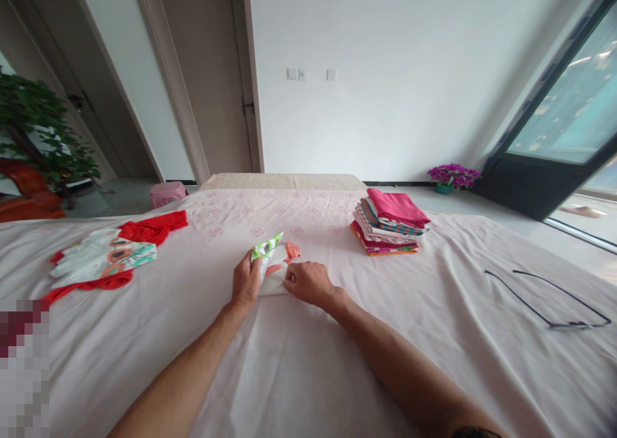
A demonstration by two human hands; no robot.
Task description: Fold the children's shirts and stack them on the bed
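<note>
A small white garment [274, 284] with a bright green patterned edge and a coral rosette lies in front of me, partly folded over. My left hand [247, 277] grips its left side, thumb over the green-edged part, which stands up off the cloth. Curled fingers of my right hand [308, 280] close on the right side of the same garment, just below the rosette. The fingertips of that hand are partly hidden. To the right of my hands rises a stack of folded clothes [390, 223], topped by a pink piece.
Left on the pale bedspread [308, 374] lies a loose red and white garment [116, 252]. Dark-framed glasses [569, 325] rest at the right. Beyond the edge are a pink stool [168, 194] and a pot of purple flowers [453, 176].
</note>
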